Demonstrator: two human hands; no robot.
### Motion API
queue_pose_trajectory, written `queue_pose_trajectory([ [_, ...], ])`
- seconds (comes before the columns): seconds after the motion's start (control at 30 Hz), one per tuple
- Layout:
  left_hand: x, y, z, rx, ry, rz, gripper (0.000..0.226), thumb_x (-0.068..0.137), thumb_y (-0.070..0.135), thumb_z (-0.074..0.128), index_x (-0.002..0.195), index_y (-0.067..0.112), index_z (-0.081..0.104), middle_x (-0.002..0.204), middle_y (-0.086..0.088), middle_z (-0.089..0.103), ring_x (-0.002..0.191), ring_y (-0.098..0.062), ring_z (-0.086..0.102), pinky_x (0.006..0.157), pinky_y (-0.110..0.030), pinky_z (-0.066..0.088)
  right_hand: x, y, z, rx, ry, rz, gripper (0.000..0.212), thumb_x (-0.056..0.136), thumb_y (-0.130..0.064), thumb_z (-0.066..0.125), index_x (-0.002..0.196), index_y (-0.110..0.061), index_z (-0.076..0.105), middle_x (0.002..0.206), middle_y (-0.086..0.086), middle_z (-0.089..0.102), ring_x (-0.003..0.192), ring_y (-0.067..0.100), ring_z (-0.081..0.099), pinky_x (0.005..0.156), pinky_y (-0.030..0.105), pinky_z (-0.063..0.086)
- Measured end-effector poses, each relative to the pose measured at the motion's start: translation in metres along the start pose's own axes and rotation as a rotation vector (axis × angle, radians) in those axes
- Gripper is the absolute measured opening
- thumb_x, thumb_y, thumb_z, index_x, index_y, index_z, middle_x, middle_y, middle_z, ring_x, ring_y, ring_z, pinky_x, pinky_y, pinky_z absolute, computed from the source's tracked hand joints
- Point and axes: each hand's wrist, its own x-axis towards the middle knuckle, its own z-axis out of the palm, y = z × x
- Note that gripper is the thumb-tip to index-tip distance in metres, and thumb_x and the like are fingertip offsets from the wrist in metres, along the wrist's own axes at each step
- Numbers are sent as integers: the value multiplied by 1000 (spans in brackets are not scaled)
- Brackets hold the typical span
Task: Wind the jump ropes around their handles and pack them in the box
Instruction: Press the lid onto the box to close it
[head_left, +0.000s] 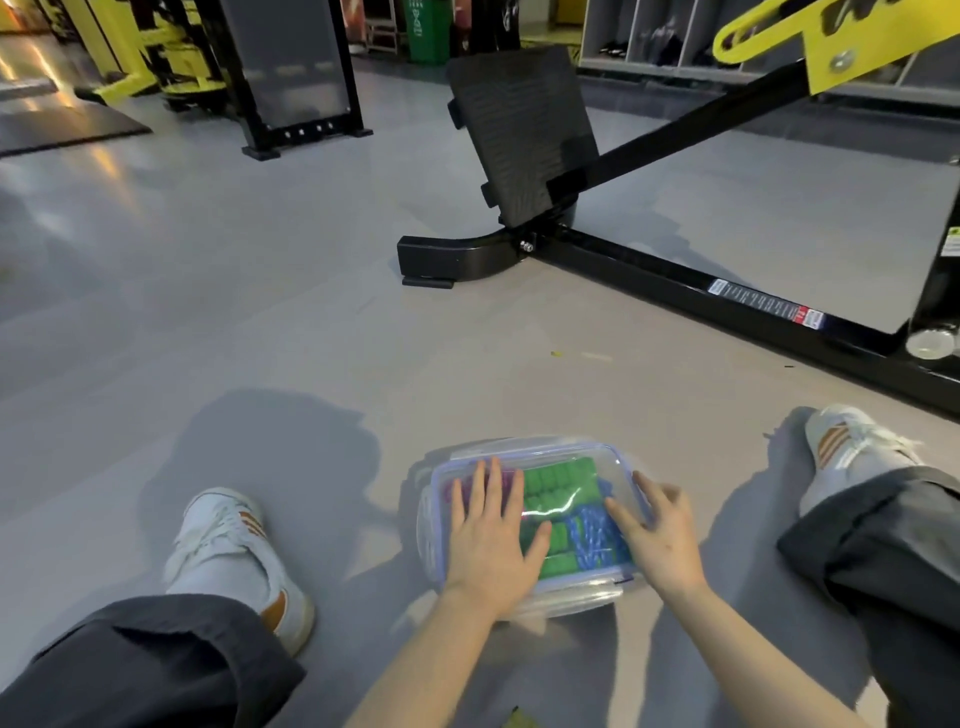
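A clear plastic box (540, 452) with a blue-rimmed lid on top sits on the grey floor between my legs. Through the lid I see a green jump rope (558, 486) in the middle, a blue one (592, 535) at the right and a pink one (511, 475) at the left, mostly under my fingers. My left hand (491, 540) lies flat on the left half of the lid, fingers spread. My right hand (657, 535) rests flat on the right edge of the lid, fingers apart. Neither hand grips anything.
My two legs in dark trousers and white sneakers (234, 551) flank the box. A black gym machine frame (675, 280) with a foot plate (524, 135) stands ahead on the right. Yellow and black equipment (291, 73) stands farther back.
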Motion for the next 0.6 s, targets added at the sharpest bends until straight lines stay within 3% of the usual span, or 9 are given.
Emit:
queue_pose_trajectory([
  [0.1, 7, -2, 6, 42, -11, 22, 66, 94, 57, 25, 125, 14, 64, 137, -15, 53, 127, -29, 51, 108, -45, 9, -3, 4, -1, -104, 18, -6, 55, 88, -29, 63, 138, -14, 44, 134, 8, 33, 119, 22, 42, 90, 21, 32],
  [0.2, 6, -4, 10, 13, -16, 19, 78, 97, 57, 5, 125, 14, 63, 136, -15, 54, 125, -30, 53, 105, -47, 17, 4, 6, 0, -506, 52, -281, 51, 92, -34, 48, 138, -13, 44, 150, 21, 24, 134, 39, 28, 105, 42, 31],
  [0.27, 6, -5, 12, 1, 10, 15, 74, 98, 56, 8, 126, 13, 63, 136, -16, 54, 125, -32, 53, 102, -49, 21, 15, 7, 4, -690, -60, -494, 52, 91, -34, 34, 136, -11, 46, 145, 25, 35, 131, 44, 32, 109, 48, 25],
  [0.33, 6, -5, 15, 5, 29, 14, 66, 94, 55, 23, 127, 13, 62, 137, -17, 53, 126, -33, 51, 101, -51, 22, 23, 7, 7, -852, -157, -627, 53, 99, -41, 21, 136, -13, 47, 143, 20, 43, 130, 41, 40, 110, 42, 15],
  [0.43, 6, -5, 21, 1, 64, 25, 67, 86, 55, 35, 129, 11, 60, 139, -21, 49, 129, -36, 48, 101, -54, 21, 25, 12, 8, -957, -254, -661, 66, 98, -56, 13, 141, -15, 40, 148, 12, 36, 136, 32, 33, 111, 38, 5],
  [0.5, 4, -4, 24, -9, 94, 37, 68, 86, 55, 36, 131, 10, 58, 141, -20, 47, 131, -36, 45, 102, -54, 19, 25, 16, 7, -952, -287, -655, 69, 96, -61, 14, 144, -16, 34, 152, 10, 27, 140, 29, 23, 112, 40, 6],
  [0.6, 3, -5, 26, 1, 103, 33, 69, 87, 57, 34, 135, 11, 54, 145, -19, 43, 136, -34, 39, 105, -53, 15, 27, 16, 7, -928, -308, -660, 72, 94, -64, 14, 145, -17, 33, 152, 11, 27, 141, 30, 21, 111, 43, 9],
])
